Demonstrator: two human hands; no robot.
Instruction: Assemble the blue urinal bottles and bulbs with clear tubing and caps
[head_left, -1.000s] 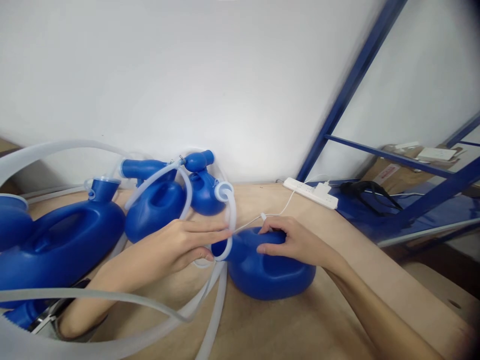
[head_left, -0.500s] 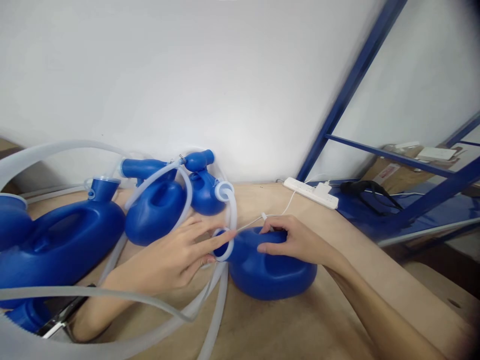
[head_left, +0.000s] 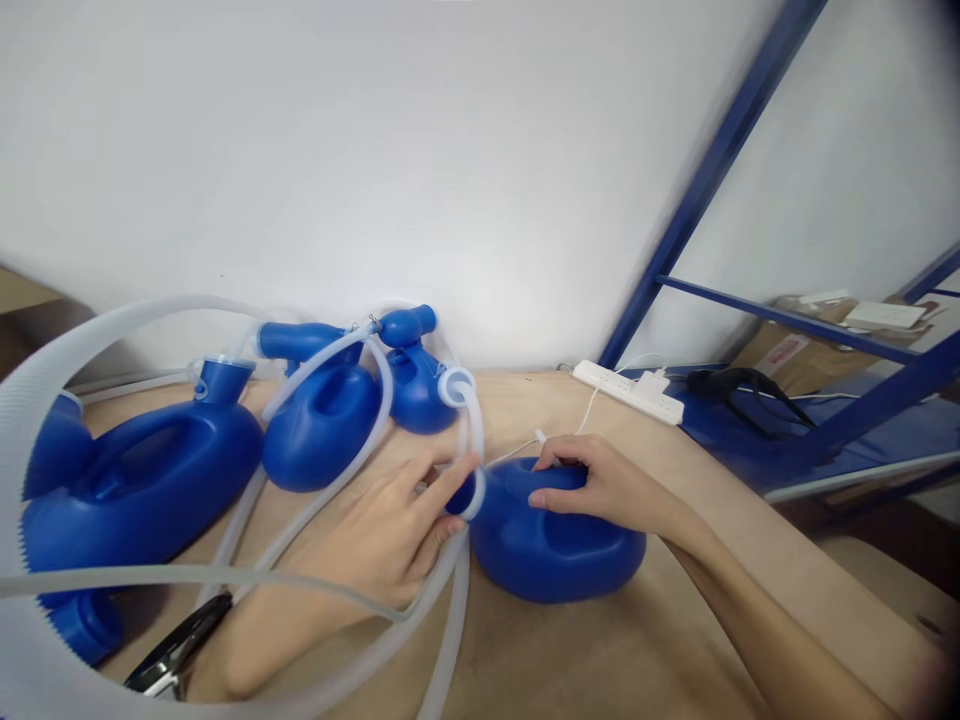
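A blue plastic urinal bottle (head_left: 555,560) lies on its side on the tabletop, its mouth turned left. My right hand (head_left: 585,480) grips the bottle's handle, thumb on the near side and fingers on the far side. At the mouth, a translucent white ring (head_left: 478,492) sits round the rim. My left hand (head_left: 397,525) has its thumb and index finger closed on this ring; its other fingers are partly hidden behind. Translucent hoses (head_left: 450,620) run below the mouth and past the left wrist, where a dark watch-like object (head_left: 180,645) shows.
Several more blue urinal bottles (head_left: 180,470) with hoses stand at the left, near the wall. A white power strip (head_left: 626,392) lies at the table's back edge. At the right is a blue metal frame (head_left: 720,180) with a cardboard box (head_left: 795,350). A large corrugated hose (head_left: 45,400) loops at the left.
The view has shifted slightly, moving things a little right. My left hand's index finger and thumb have closed in on the mouth ring. The right hand keeps the handle.
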